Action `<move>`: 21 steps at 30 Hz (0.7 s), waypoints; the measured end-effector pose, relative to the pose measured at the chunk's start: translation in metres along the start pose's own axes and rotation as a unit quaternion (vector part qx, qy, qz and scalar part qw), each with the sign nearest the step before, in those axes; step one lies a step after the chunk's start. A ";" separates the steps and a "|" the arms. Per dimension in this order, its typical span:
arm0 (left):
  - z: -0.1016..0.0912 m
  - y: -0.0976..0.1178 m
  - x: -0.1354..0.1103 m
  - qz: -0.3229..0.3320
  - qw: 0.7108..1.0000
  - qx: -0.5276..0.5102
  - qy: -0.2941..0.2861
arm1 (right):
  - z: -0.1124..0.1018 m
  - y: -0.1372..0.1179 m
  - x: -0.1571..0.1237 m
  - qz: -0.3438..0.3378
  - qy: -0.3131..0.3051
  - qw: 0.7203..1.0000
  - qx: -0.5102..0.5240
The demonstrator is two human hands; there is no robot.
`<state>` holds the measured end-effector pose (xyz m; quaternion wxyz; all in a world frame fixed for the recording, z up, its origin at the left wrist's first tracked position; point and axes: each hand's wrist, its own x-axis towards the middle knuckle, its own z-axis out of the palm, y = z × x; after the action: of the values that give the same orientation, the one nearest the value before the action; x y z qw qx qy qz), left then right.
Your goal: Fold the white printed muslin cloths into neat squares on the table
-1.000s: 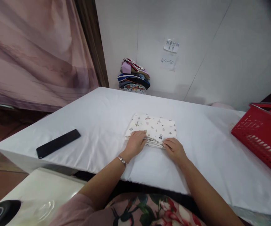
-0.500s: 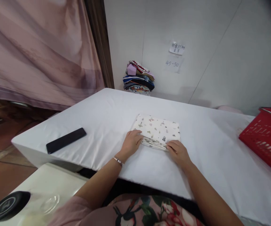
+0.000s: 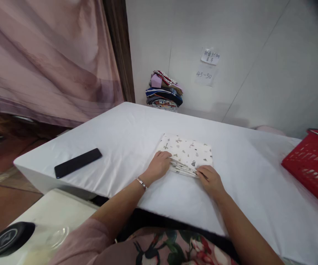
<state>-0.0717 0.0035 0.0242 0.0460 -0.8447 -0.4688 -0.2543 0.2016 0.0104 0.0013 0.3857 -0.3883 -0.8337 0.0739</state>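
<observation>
A folded white cloth with small printed figures (image 3: 188, 152) lies in the middle of the white-covered table (image 3: 125, 129). My left hand (image 3: 159, 165) rests at the cloth's near left corner, fingers curled onto its layered edge. My right hand (image 3: 209, 178) sits at the near right corner, fingers bent and pinching the stacked edge. A bracelet shows on my left wrist.
A black phone (image 3: 78, 162) lies near the table's left edge. A red plastic basket (image 3: 312, 165) stands at the right. A pile of folded clothes (image 3: 164, 90) sits against the far wall under paper notes. A curtain hangs left; a white surface with a black disc (image 3: 8, 239) is near left.
Both hands stay on the cloth's near edge; my left fingers have slid slightly further onto it. The view has shifted a little.
</observation>
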 end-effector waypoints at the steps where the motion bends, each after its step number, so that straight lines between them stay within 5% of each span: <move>1: -0.001 0.001 0.000 0.004 1.000 -0.001 0.000 | 0.000 0.000 0.000 0.000 0.001 1.000 -0.001; 11: -0.002 -0.002 -0.010 -0.010 1.000 0.004 -0.007 | -0.001 -0.001 0.001 0.010 -0.019 1.000 -0.001; 21: -0.006 -0.012 -0.025 -0.076 0.995 0.036 0.046 | -0.001 0.001 -0.002 0.016 -0.024 1.000 -0.003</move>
<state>-0.0947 -0.0112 0.0154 0.0789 -0.7920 -0.5376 -0.2784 0.2037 0.0096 0.0010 0.3630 -0.4012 -0.8365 0.0872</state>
